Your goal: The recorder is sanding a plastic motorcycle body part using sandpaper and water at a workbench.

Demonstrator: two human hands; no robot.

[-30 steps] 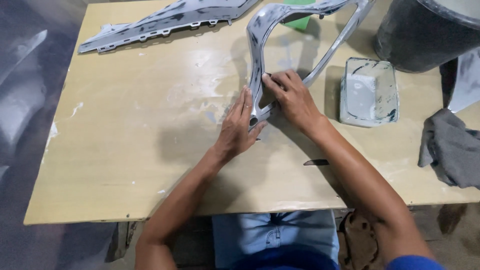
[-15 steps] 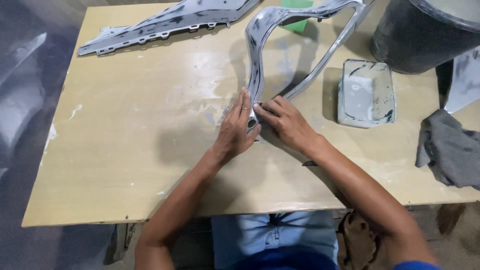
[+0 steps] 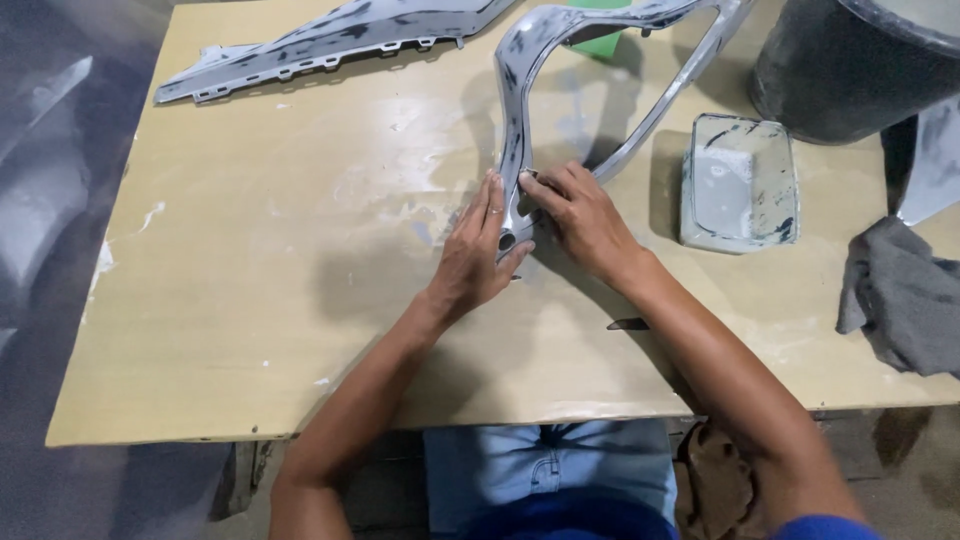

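Both hands on frame, lower end.
Left hand [image 3: 478,255] stays flat against frame [image 3: 512,130]; right hand [image 3: 580,215] has slid down, fingertips pinching it.

A worn wooden table [image 3: 250,300] bears grey plastic panels [image 3: 330,40], a tray [image 3: 738,180], a rag [image 3: 900,295].

The frame [image 3: 520,110] is a grey plastic panel shaped as an open loop, smeared with lighter filler and dark worn patches. It lies on the tabletop [image 3: 250,300], its narrow lower corner toward the person and its two arms running away to the far edge. One arm rises nearly straight; the other slants off to the right. A small round hole shows at the lower corner.
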